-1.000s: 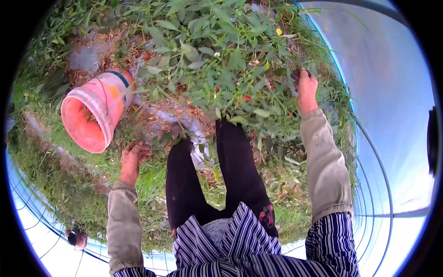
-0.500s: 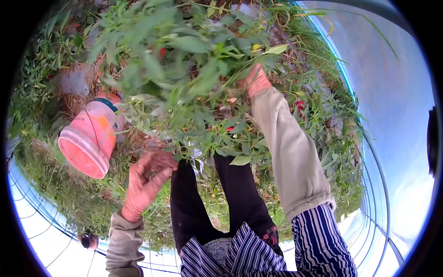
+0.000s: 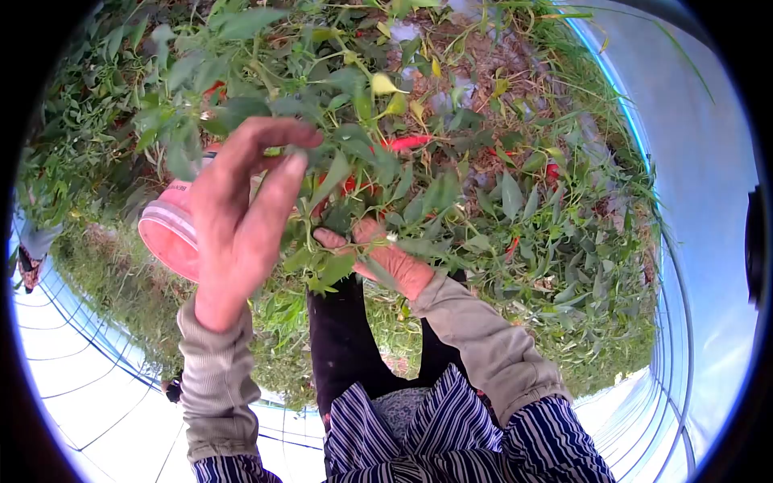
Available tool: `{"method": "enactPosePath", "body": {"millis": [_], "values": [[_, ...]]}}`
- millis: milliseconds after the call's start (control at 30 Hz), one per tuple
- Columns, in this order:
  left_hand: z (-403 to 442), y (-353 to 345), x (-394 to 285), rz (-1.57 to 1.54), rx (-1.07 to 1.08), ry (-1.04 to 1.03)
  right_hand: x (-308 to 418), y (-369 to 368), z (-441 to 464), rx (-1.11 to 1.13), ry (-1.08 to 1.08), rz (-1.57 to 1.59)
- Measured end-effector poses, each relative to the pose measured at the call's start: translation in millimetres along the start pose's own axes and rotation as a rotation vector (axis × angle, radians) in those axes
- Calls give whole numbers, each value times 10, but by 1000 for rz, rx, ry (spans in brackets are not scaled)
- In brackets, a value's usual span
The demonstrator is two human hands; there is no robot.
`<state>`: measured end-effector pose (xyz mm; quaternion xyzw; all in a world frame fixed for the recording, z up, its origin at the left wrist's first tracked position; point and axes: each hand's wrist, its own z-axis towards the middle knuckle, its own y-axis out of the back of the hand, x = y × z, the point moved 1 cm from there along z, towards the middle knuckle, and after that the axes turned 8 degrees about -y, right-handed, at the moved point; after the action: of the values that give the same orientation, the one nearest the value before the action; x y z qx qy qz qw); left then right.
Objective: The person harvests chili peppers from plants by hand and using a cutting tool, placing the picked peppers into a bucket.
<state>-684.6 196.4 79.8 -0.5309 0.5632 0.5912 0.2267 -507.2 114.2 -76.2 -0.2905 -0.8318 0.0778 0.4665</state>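
My left hand [image 3: 241, 213] is raised in front of the pepper plants, fingers curved and thumb apart, with nothing between them. It covers part of a pink bucket [image 3: 165, 233] that lies tilted, its mouth facing me. Lower down, my right hand [image 3: 382, 253] reaches into the foliage with its fingers bent in; leaves partly hide the fingertips and whatever they grip. Just above it, a red pepper [image 3: 348, 185] shows among the leaves. Another red pepper [image 3: 407, 143] hangs farther up, and a pale yellow leaf [image 3: 385, 84] stands out above that.
More red peppers [image 3: 551, 171] show through the plants on the right. A blue-edged plastic sheet wall [image 3: 692, 201] curves along the right side. Dry litter [image 3: 491, 60] covers ground between rows. At the far left edge, part of a person [image 3: 31, 266] is visible.
My left hand has risen from beside my leg to in front of the bucket. My right hand has come down and left from the upper foliage, and the plants have swung aside, exposing red peppers.
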Motion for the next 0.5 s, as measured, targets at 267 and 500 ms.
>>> {"method": "enactPosePath", "body": {"millis": [267,500], "values": [[-468,127,676,-7,13,335,359,-265,-371,-75,-419,-580],[-690,75,484,765,689,-202,152,-547,-749,-226,-38,-871]]}}
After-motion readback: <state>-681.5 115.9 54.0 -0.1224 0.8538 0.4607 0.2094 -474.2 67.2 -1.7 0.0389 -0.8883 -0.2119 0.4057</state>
